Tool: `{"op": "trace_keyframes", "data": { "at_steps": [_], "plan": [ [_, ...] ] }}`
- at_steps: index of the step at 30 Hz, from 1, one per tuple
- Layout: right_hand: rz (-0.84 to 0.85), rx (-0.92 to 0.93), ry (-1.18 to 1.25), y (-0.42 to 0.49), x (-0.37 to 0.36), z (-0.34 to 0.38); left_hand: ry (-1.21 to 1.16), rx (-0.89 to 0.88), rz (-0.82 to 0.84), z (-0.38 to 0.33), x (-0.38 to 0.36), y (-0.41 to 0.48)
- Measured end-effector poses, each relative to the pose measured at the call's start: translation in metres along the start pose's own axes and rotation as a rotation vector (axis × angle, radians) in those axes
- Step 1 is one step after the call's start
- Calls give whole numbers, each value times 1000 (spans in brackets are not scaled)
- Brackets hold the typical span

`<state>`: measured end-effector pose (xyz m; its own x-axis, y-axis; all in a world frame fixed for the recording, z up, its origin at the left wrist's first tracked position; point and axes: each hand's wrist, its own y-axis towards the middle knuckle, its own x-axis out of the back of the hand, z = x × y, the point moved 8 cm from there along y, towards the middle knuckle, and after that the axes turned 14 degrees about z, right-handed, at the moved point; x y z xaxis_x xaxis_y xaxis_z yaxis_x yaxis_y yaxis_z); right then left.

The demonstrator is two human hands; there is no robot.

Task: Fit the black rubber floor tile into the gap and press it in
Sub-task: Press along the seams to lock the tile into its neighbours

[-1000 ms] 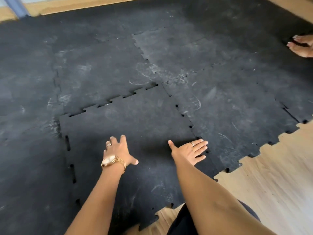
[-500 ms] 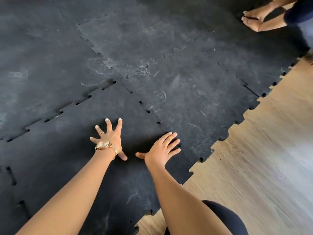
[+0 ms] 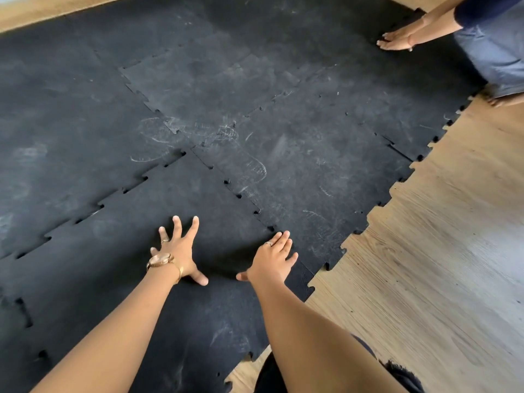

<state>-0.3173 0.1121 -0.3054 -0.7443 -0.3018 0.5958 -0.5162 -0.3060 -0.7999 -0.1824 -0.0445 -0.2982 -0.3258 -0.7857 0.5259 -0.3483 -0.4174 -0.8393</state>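
Wooden floor point(image 3: 425, 279) surrounds the mats; left hand point(image 3: 178, 251) and right hand point(image 3: 273, 260), fingers spread flat, press the black rubber floor tile point(image 3: 170, 199); next, probably its unseated toothed seams.

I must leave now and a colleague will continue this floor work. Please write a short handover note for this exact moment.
Left hand: open, fingers spread, flat on the black rubber floor tile.
Right hand: open, flat on the same tile near its right seam.
The tile lies in the gap, at the mat's near edge by the wooden floor.
Done: tile placed, teeth mostly lined up.
Left: small holes show along the far seam, the right seam and the left seam; press these down until closed.
Another person's hands press the mat's far right corner.
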Motion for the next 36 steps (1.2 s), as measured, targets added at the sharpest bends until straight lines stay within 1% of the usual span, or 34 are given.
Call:
{"op": "trace_keyframes", "data": {
  "at_steps": [3, 5, 9, 16, 18, 20, 23, 25, 28, 30, 32, 34, 36],
  "plan": [
    [-17, 27, -56, -1, -3, -5, 57, -4, -17, 6, -13, -4],
    [-33, 23, -66, 3, -2, -1, 45, 6, -22, 7, -16, -1],
    [-34, -6, 14, 10, -1, 4, 57, 49, 8, 4, -16, 6],
    [60, 26, -14, -6, 15, -4, -4, 33, 40, 0, -14, -3],
    [-3, 21, 21, -3, 40, -6, -7, 32, 39, -1, -13, -5],
    [-138, 4, 115, 0, 70, -16, -18, 19, 42, -1, -15, -2],
    [-386, -57, 124, 13, 99, -35, -59, 2, 26, -1, -19, 3],
    [-478, -108, 164, 25, 102, -43, -95, -12, 27, 0, -23, 7],
    [-513, -106, 261, 48, 97, -36, -122, -48, 41, 6, -32, 14],
    [-519, -109, 312, 67, 89, -25, -81, -55, 74, 10, -37, 21],
    [-562, -117, 277, 79, 80, -16, -58, -61, 127, 14, -44, 29],
    [-595, -113, 224, 96, 78, -10, -68, -75, 115, 16, -41, 35],
    [-572, -117, 223, 105, 76, -9, -157, -97, 80, 12, -37, 33]
  ]
}}
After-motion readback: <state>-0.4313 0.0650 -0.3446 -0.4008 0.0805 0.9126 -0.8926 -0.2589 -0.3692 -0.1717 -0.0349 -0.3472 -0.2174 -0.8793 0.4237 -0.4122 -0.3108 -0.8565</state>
